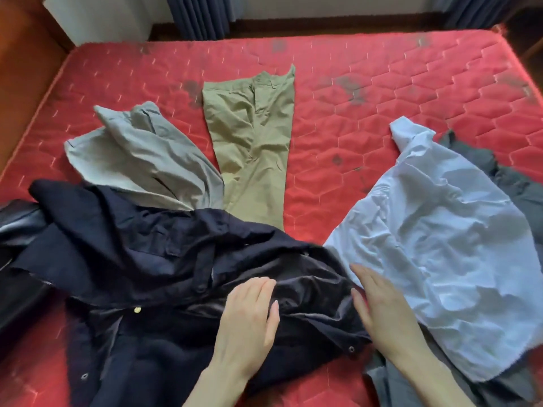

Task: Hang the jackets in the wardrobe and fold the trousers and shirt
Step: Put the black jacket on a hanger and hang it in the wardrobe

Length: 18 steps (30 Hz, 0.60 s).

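Left hand (pixel 249 312): near centre, palm down, fingers straight and together, pointing far-right. Right hand (pixel 379 304): just right of it, edge-on, fingers extended, pointing far-left. Both forearms bare, entering from near edge.

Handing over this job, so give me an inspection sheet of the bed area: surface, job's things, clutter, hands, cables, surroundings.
Surface: red quilted mattress, bare, with dark stains.
Job's things: navy jacket crumpled at the near edge; black leather jacket at far left, partly out of view; khaki trousers laid flat in the middle; grey trousers bunched to their left; white shirt crumpled on the right, over a dark grey garment.
Clutter: nothing seen.
Hands: left hand flat on the navy jacket; right hand open at the jacket's edge, beside the shirt.
Cables: nothing seen.
Surroundings: blue curtains, wooden skirting; no wardrobe in view.
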Motion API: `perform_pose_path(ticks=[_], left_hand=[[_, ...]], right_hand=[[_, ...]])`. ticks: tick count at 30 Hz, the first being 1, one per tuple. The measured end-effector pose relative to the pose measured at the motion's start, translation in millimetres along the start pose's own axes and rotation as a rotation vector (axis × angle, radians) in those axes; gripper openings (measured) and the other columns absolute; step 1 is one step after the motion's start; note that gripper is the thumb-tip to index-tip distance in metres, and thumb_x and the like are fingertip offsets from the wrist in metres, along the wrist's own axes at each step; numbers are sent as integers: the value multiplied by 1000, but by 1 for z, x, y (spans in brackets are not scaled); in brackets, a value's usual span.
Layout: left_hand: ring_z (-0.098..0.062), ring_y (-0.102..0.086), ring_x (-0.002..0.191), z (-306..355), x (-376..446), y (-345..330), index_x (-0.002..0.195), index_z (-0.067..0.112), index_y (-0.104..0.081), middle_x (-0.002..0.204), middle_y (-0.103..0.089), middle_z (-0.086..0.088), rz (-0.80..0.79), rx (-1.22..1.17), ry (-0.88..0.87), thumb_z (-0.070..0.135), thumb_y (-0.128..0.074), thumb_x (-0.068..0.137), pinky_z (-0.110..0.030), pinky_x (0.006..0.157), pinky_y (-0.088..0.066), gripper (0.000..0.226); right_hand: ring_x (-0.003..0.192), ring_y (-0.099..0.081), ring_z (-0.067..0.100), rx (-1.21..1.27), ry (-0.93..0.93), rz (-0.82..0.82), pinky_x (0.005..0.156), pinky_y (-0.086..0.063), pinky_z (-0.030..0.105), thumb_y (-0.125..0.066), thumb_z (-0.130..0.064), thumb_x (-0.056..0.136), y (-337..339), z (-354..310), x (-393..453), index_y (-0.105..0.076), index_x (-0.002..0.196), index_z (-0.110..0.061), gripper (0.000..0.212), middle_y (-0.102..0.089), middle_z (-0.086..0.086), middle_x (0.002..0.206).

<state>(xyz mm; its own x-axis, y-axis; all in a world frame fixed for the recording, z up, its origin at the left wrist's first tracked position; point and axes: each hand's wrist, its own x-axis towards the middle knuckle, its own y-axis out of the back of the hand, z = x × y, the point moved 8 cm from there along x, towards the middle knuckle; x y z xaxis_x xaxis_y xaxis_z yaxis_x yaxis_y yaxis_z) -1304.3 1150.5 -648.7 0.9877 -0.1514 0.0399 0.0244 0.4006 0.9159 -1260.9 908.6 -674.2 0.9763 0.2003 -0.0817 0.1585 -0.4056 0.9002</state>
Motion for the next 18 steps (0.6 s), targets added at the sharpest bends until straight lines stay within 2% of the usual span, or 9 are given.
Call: perform_pose_path(ticks=[2,4,6,10,13,15,18], left_hand=[[-17,-60,123,-6,23,-28,132,12,-65,129,-66,2,-21,11,-2,30,-51,99,-35,108,-44,40],[-19,-61,123,-6,47,-49,132,11,-64,128,-66,0,-18,2,-13,21,-58,98,-39,107,-48,36],[-21,-61,122,-5,70,-67,132,10,-63,127,-67,-2,-27,21,-42,10,-66,93,-41,105,-49,39],[-26,-62,121,-11,111,-98,134,7,-62,127,-67,-5,-104,187,-93,-1,-68,85,-45,102,-51,49],[-33,-66,99,-31,126,-119,126,6,-66,111,-70,-10,-231,352,-56,-4,-72,76,-46,80,-55,52],[-35,-63,86,-41,129,-127,113,7,-67,99,-66,-11,-308,460,-36,-8,-73,70,-44,67,-49,45],[-35,-59,76,-44,130,-127,98,8,-63,90,-61,-11,-324,468,-21,-14,-68,70,-40,57,-39,36]], right_hand=[[105,-70,29,-51,-51,22,89,-56,43,-77,-8,87,-26,20,4,-64,132,-11,46,-71,4,119],[97,-70,32,-75,-132,22,80,-57,45,-77,-7,86,-48,38,4,-65,129,-12,44,-72,4,112],[93,-68,33,-77,-227,8,78,-55,45,-73,-8,90,-67,54,2,-65,129,-13,40,-72,5,109],[93,-67,35,-39,-358,-21,80,-51,44,-64,-11,97,-90,73,1,-64,129,-12,32,-72,8,106],[92,-68,35,16,-454,-23,74,-49,42,-53,-23,106,-94,78,1,-64,124,-14,23,-70,7,104],[96,-65,32,107,-544,-26,69,-44,39,-44,-30,109,-98,84,3,-62,120,-18,24,-68,3,107],[99,-62,27,238,-580,-55,69,-45,37,-50,-35,107,-104,90,10,-60,116,-20,20,-69,-2,107]])
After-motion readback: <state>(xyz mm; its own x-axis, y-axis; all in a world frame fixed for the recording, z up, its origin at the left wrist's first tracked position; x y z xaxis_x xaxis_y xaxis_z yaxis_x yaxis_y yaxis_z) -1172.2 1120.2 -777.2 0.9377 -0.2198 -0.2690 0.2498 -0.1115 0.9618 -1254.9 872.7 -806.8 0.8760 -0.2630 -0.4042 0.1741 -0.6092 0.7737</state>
